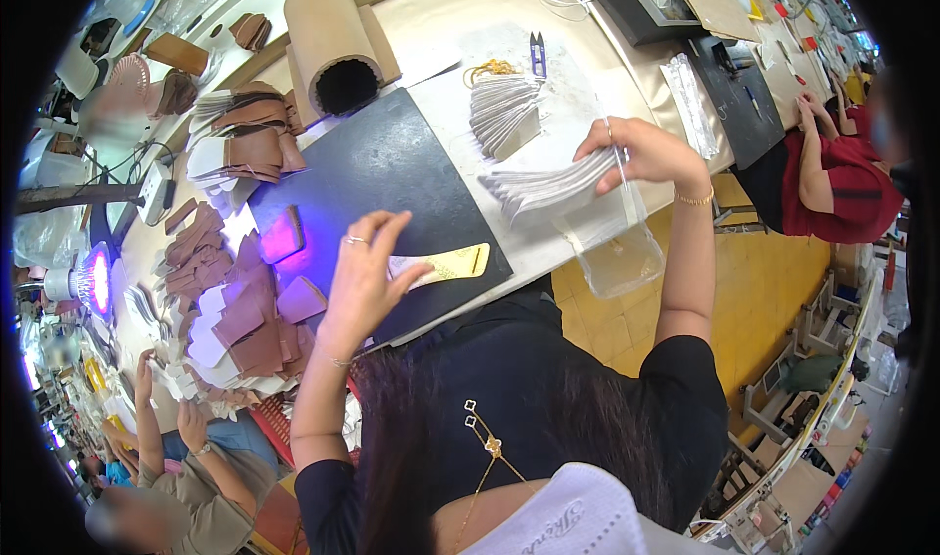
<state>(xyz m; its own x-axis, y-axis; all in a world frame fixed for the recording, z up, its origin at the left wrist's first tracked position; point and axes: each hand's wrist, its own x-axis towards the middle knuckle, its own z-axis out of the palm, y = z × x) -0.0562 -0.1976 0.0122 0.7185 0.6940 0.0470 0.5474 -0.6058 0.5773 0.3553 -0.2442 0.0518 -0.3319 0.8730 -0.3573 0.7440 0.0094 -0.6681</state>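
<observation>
My right hand (648, 154) is closed on a stack of thin grey-white strips (548, 187), held above the table's front edge with thumb and fingers on its right end. Over the black mat (377, 154), my left hand (362, 279) has its thumb and fingers apart. Its thumb lies over the left end of a flat yellow-and-white piece (455, 262); whether they touch I cannot tell. Beyond the right hand, another fanned stack of grey strips (504, 113) rests on the pale worktop, close to blue-handled thread snips (538, 56).
A thick cardboard tube (331, 36) lies beyond the mat. Brown and white cut pieces (245, 320) cover the left side, near a glowing lamp (95, 279). A clear plastic bag (622, 261) hangs off the front edge. Co-workers sit at right (832, 188) and lower left (215, 472).
</observation>
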